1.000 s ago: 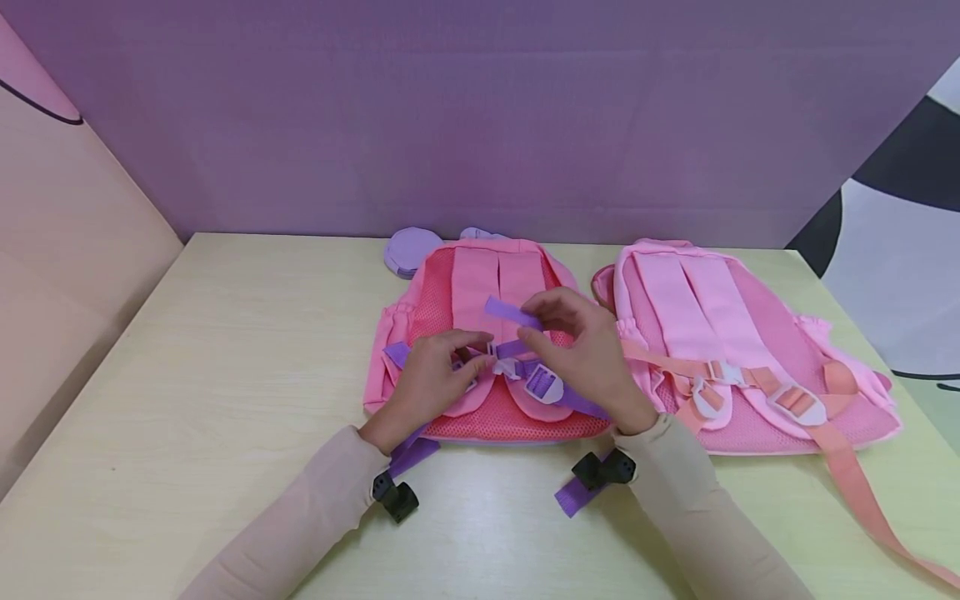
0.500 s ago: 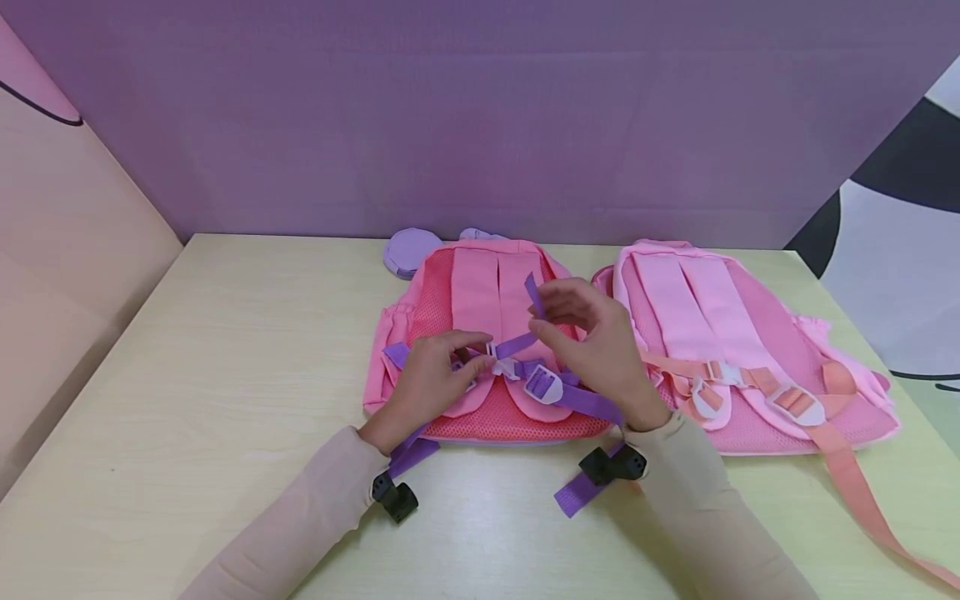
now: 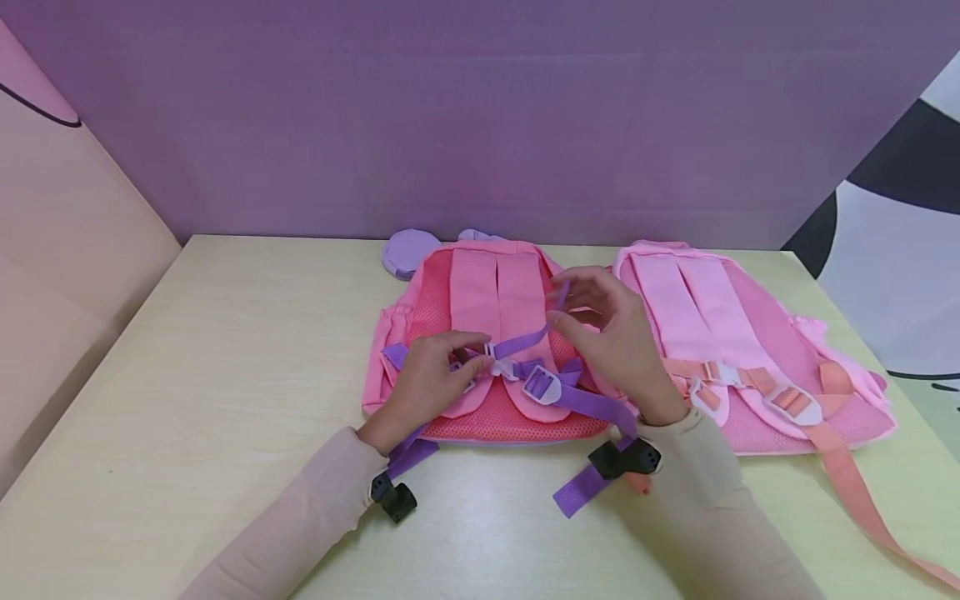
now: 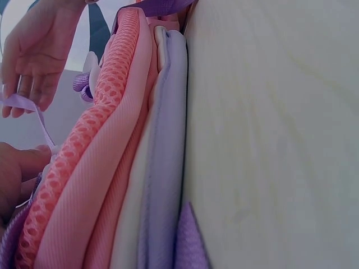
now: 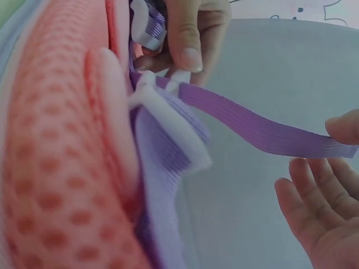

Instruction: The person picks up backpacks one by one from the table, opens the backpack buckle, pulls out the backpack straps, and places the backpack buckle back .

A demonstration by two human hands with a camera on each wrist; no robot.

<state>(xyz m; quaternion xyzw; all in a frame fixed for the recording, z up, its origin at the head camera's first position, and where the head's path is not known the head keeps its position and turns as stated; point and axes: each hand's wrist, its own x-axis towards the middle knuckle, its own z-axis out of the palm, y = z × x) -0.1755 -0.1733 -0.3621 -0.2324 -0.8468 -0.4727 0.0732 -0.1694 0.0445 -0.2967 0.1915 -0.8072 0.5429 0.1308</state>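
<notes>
Sleeves (image 3: 300, 517), two, beige, reaching in from the near edge, each with a black wrist camera (image 3: 393, 500) at the cuff
Tail (image 3: 581, 493), purple webbing, lying on the table (image 3: 247, 350) below the right wrist
Left hand (image 3: 427, 375), over the left half of the coral bag, thumb and finger clamped on the buckle
Right hand (image 3: 611, 337), over the same bag's right side, thumb and fingertips clamped on the strap's free end
Strap (image 3: 522, 342), purple, running from buckle to right hand, curved rather than taut
Buckle (image 3: 502, 368), whitish, at the bag's middle, partly hidden by the left hand
Adjuster (image 3: 542, 385), white, threaded with purple webbing, just right of the buckle
Coral bag (image 3: 474, 292), back panel up, on the table, centre
Pink bag (image 3: 738, 308), back panel up, just right of it, orange webbing (image 3: 855, 483) trailing to the near right
Pouch (image 3: 410, 252), round, lilac, at the coral bag's far left corner
Panel (image 3: 480, 117), purple, behind the table
</notes>
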